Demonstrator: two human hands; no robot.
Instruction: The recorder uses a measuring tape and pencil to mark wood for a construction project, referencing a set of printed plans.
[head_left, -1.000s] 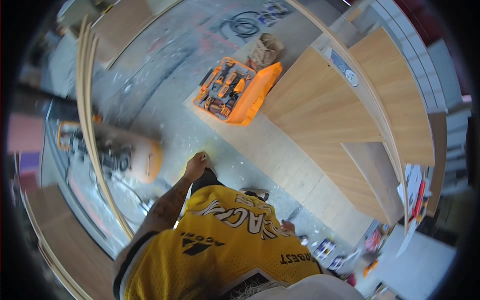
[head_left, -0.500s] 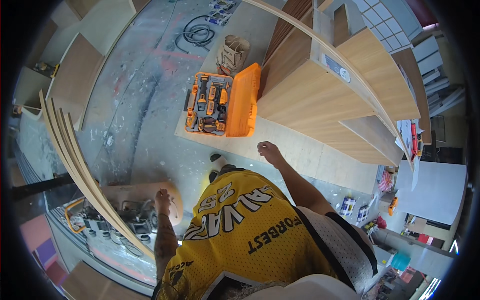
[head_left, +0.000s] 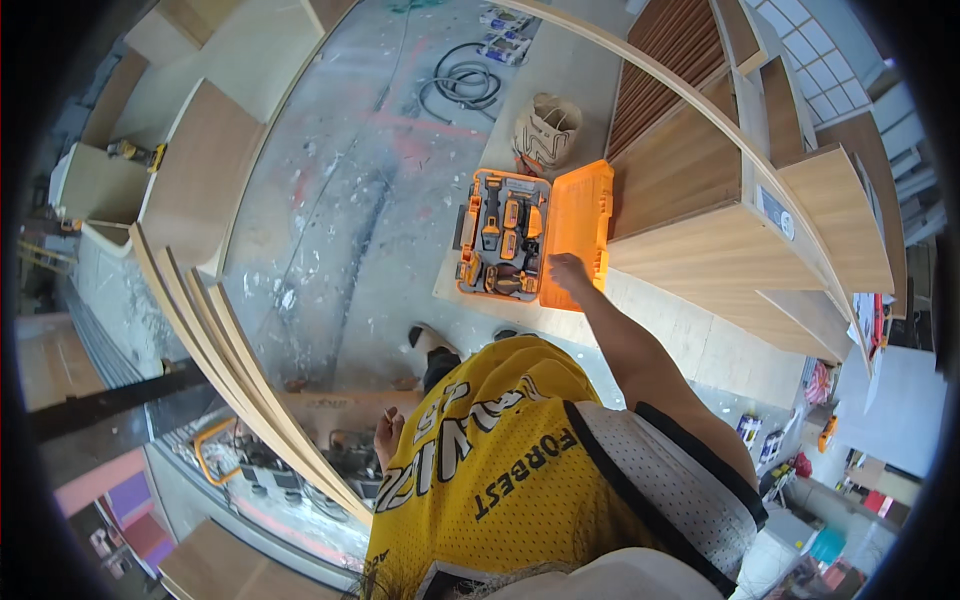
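Observation:
My right hand [head_left: 567, 273] hangs above the lower part of the raised orange lid [head_left: 583, 215], its fingers loosely curled with nothing visible in them. The lid belongs to an orange tool case [head_left: 477, 290] lying open on the floor ahead of me. Inside its grey insert, orange-and-black tools fill the slots: a long-handled tool [head_left: 491, 220], a battery-like block [head_left: 510, 213] and a power tool [head_left: 503, 280]. Close to my left side, my left hand [head_left: 388, 435] is low and curled, and it shows no object; part of it lies in shade.
Long bent wooden strips [head_left: 250, 385] rise at my left, near an air compressor [head_left: 290, 470]. A wooden cabinet [head_left: 690, 250] stands at the right. Beyond the case are a paper sack [head_left: 548, 128] and a coiled grey hose [head_left: 465, 85]. Wooden panels [head_left: 205, 160] stand far left.
My body and view have shifted left, toward the wooden strips. My right hand has moved forward from below the case to over its lid. My left hand has drawn closer to my body.

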